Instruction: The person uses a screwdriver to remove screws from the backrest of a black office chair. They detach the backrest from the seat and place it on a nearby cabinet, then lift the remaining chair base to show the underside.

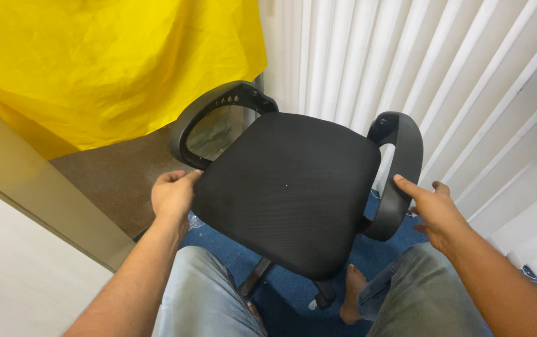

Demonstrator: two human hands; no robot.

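Observation:
A black office chair seat (284, 187) with mesh fabric fills the middle of the view, with no backrest in sight. Its left armrest (209, 115) loops up at the back left and its right armrest (399, 171) curves on the right. My left hand (171, 195) grips the seat's left edge, fingers curled over it. My right hand (434, 209) touches the outer side of the right armrest, fingers extended. My knees in blue jeans (200, 293) are below the seat, and a bare foot (352, 293) rests on the floor.
A yellow cloth (106, 62) hangs at the upper left over a brown surface (118, 171). White vertical blinds (468, 81) cover the right. A beige panel edge (43, 200) runs diagonally at left. Blue carpet (293, 296) and the chair's black base legs (256, 278) lie below.

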